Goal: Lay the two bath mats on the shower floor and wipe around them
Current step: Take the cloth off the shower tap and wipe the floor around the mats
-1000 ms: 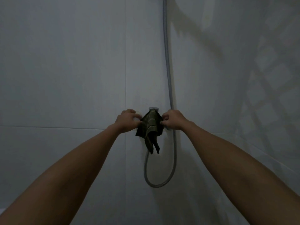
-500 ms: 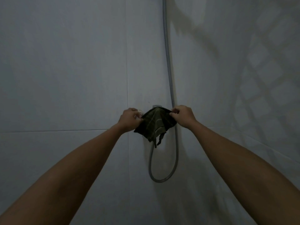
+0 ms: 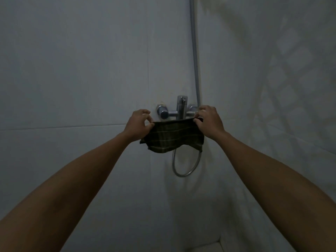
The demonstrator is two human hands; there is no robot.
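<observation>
A small dark green checked cloth (image 3: 172, 138) hangs spread out between my two hands, just below the shower tap. My left hand (image 3: 139, 121) pinches its upper left corner. My right hand (image 3: 209, 120) pinches its upper right corner. The cloth's top edge is pulled straight and its lower edge sags. No bath mat is in view, and only a small piece of the floor shows at the bottom right.
A chrome shower tap (image 3: 179, 110) sticks out of the pale tiled wall (image 3: 81, 70) right behind the cloth. A grey shower hose (image 3: 195, 60) runs down from the top and loops under the cloth. A second wall closes in on the right.
My hands have drawn apart and pulled the bunched cloth open into a flat spread. The tap, hidden behind the cloth before, now shows above it.
</observation>
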